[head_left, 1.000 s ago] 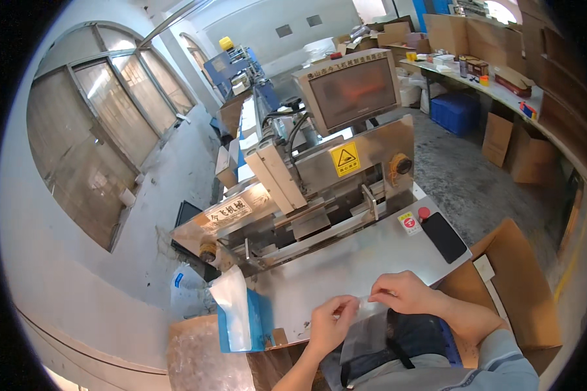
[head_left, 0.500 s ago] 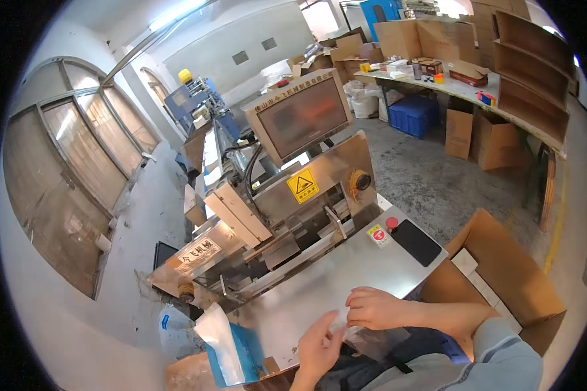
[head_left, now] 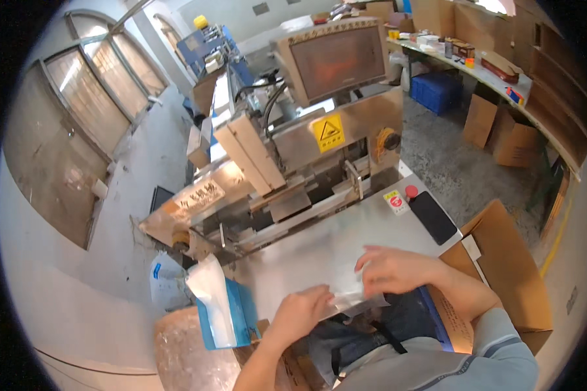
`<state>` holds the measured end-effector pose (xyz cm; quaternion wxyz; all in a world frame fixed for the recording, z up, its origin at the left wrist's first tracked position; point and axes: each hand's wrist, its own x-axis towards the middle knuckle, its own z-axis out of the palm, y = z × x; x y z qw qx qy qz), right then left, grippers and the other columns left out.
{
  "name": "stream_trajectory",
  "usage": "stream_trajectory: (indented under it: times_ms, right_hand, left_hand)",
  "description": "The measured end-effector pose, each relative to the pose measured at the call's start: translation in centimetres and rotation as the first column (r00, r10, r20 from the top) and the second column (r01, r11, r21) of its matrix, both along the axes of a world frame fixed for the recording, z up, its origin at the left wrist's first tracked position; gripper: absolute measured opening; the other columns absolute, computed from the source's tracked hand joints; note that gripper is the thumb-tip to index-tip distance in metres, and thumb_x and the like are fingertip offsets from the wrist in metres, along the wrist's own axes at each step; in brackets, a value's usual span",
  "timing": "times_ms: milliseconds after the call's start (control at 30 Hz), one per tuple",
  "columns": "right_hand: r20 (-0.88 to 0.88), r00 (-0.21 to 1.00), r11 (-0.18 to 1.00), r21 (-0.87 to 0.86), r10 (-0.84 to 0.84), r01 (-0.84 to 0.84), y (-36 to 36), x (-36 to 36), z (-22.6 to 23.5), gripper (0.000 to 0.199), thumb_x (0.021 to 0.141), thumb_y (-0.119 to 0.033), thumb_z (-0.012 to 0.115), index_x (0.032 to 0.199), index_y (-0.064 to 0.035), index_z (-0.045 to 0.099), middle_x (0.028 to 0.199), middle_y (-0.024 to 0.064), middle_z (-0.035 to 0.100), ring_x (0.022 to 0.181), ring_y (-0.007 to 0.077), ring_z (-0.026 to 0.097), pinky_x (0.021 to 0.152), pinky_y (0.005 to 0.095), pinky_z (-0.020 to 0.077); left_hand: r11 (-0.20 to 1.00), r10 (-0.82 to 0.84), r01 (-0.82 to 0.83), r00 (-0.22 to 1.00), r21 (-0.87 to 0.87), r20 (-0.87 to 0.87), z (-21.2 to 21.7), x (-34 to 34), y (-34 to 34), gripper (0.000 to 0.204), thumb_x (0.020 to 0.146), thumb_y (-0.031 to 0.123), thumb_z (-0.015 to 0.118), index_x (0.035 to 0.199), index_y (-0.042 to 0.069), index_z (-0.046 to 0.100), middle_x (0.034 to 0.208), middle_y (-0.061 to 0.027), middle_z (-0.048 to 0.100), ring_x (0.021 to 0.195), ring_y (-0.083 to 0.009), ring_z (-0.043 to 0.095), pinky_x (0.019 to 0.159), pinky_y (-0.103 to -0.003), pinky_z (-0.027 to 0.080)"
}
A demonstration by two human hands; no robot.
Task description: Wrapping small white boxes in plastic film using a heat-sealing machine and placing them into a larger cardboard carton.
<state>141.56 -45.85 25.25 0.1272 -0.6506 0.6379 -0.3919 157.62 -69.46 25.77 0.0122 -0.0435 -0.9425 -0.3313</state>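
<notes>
I look down from the head camera into a workshop with a grey floor, arched windows on my left and shelves with cardboard boxes along the right wall. In front of me stands a metal table (head_left: 319, 254), and behind it a packing machine (head_left: 293, 163) with a screen (head_left: 336, 62) on top.

My left hand (head_left: 300, 316) and right hand (head_left: 394, 270) meet at the near edge of the table, both pinching a clear plastic bag (head_left: 355, 301). The bag lies between them, its long axis running left to right, left hand at the lower left end, right hand closed over the upper right end. Both hands sit equally close, each touching it.

The bag is see-through and blurred, so I cannot tell if anything is inside it. A blue box of white bags (head_left: 225, 313) stands just left of my left hand. An open cardboard box (head_left: 502, 267) sits to the right; its inside is hidden.
</notes>
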Motion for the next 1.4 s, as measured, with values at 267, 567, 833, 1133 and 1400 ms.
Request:
stream_trajectory:
  times_ms: [267, 567, 833, 1133, 1400]
  right_hand:
    - [-0.151, 0.975, 0.970, 0.153, -0.166, 0.189, -7.4, -7.5, -5.8, 0.020, 0.088, -0.028, 0.067, 0.086, -0.0086, 0.073, 0.085, 0.0120, 0.069, 0.093, 0.0322, 0.063, 0.099, 0.0487, 0.0432]
    - [-0.146, 0.918, 0.880, 0.263, -0.368, 0.395, -16.9, -17.9, -7.5, 0.026, 0.087, -0.028, 0.066, 0.091, -0.0026, 0.071, 0.091, 0.0219, 0.069, 0.089, 0.0425, 0.066, 0.076, 0.0487, 0.0521]
    - [-0.420, 0.819, 0.904, -0.006, -0.391, 0.428, -20.7, -9.9, -7.0, 0.053, 0.086, -0.022, 0.068, 0.132, 0.0001, 0.053, 0.131, 0.0215, 0.059, 0.125, 0.0395, 0.053, 0.105, 0.0498, 0.0432]
    - [-0.526, 0.758, 0.794, 0.229, -0.385, 0.563, -19.6, -9.2, -7.9, 0.073, 0.088, -0.033, 0.068, 0.147, -0.0006, 0.038, 0.155, 0.0177, 0.036, 0.146, 0.0346, 0.031, 0.113, 0.0631, 0.0288]
    - [-0.459, 0.783, 0.786, 0.247, -0.420, 0.567, -20.0, -8.4, -7.7, 0.073, 0.089, -0.035, 0.067, 0.147, -0.0016, 0.038, 0.157, 0.0180, 0.032, 0.147, 0.0361, 0.029, 0.111, 0.0652, 0.0292]
  left_hand:
    - [0.998, 0.062, -0.062, 0.973, -0.009, 0.224, -3.7, -5.9, -8.8, 0.023, 0.098, 0.027, 0.059, 0.101, 0.004, 0.064, 0.088, -0.0186, 0.068, 0.080, -0.0348, 0.065, 0.071, -0.039, 0.050]
    - [0.867, 0.205, -0.389, 0.848, 0.311, 0.488, -5.2, -18.5, -17.7, 0.035, 0.084, 0.048, 0.075, 0.085, 0.014, 0.070, 0.075, 0.0063, 0.061, 0.071, -0.0049, 0.051, 0.065, -0.023, 0.040]
    - [0.905, 0.361, -0.303, 0.918, 0.297, -0.162, -10.6, -18.5, -20.3, 0.036, 0.070, 0.023, 0.088, 0.095, 0.002, 0.072, 0.090, -0.0083, 0.072, 0.079, -0.0182, 0.067, 0.071, -0.034, 0.053]
    - [0.843, 0.338, -0.465, 0.848, -0.269, -0.409, -13.5, -3.1, 2.0, 0.063, 0.091, 0.043, 0.064, 0.130, -0.006, 0.054, 0.136, -0.0316, 0.051, 0.131, -0.0501, 0.043, 0.109, -0.064, 0.029]
    - [0.804, 0.432, -0.549, 0.804, -0.230, -0.409, -13.8, -1.6, 2.8, 0.068, 0.092, 0.046, 0.063, 0.134, -0.006, 0.052, 0.140, -0.0337, 0.047, 0.134, -0.0509, 0.040, 0.110, -0.064, 0.027]
